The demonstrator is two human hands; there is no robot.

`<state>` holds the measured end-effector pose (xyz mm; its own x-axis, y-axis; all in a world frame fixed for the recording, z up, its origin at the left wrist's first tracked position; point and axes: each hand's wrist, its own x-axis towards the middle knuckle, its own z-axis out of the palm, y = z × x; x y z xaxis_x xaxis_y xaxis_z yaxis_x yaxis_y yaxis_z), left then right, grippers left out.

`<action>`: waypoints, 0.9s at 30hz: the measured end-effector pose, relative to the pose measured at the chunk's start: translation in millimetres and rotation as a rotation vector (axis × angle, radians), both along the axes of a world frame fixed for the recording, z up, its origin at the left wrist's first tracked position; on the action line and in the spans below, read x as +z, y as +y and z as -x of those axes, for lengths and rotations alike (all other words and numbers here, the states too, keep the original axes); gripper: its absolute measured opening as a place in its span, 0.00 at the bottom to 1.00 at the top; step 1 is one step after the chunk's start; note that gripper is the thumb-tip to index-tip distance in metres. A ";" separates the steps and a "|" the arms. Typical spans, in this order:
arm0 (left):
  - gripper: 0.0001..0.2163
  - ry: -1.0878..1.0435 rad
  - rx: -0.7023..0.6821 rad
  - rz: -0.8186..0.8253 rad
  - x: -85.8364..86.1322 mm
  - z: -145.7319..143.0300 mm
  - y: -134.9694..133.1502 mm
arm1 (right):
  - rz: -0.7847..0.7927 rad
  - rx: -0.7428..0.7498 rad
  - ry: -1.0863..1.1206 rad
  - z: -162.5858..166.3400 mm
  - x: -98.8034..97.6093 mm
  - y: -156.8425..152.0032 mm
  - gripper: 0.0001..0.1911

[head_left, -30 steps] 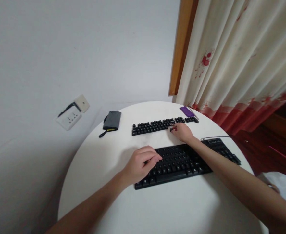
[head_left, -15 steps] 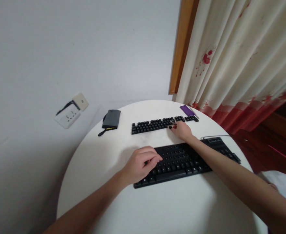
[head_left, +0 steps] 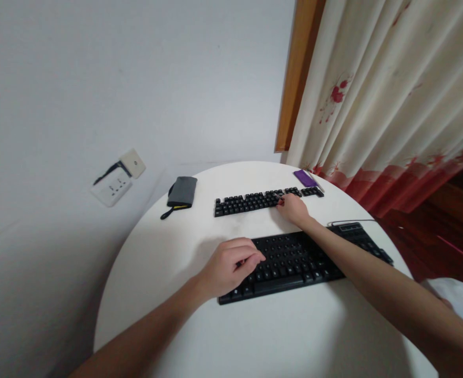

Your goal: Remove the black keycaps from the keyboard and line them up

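A black keyboard (head_left: 306, 257) lies on the round white table (head_left: 255, 336) in front of me. My left hand (head_left: 227, 265) rests on its left end with the fingers curled down onto the keys. Behind it, loose black keycaps (head_left: 247, 202) are laid out in rows. My right hand (head_left: 293, 208) reaches over the keyboard to the right part of those rows. Its fingertips are pinched together on a small red tool that barely shows at the keycaps.
A grey pouch (head_left: 182, 191) with a black strap lies at the table's far left. A purple flat object (head_left: 304, 177) sits at the far edge by the curtain (head_left: 373, 105). The keyboard's cable (head_left: 349, 221) runs off right. A wall socket (head_left: 111, 186) is at left.
My right hand has moved slightly away from me, up to the keycap rows, and the red tool is now mostly hidden by the fingers. My left hand has stayed on the keyboard.
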<state>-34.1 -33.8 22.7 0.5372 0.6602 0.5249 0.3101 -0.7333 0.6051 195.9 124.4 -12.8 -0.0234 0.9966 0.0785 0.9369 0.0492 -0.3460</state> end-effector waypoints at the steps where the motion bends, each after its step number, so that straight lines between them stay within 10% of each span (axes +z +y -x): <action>1: 0.11 0.000 0.000 0.000 0.1 0.0 0.0 | -0.001 -0.001 0.002 0.3 -0.3 0.3 0.09; 13: 0.13 0.013 0.000 0.000 -0.8 0.5 1.2 | -0.111 -0.003 0.170 -18.6 28.4 -8.7 0.16; 19: 0.13 0.014 -0.007 0.007 0.5 0.3 1.2 | -0.389 0.061 0.683 -58.6 60.8 -60.1 0.30; 27: 0.13 0.030 0.008 0.022 -0.6 -1.1 2.0 | -0.275 -0.069 0.792 -103.5 33.5 -132.9 0.23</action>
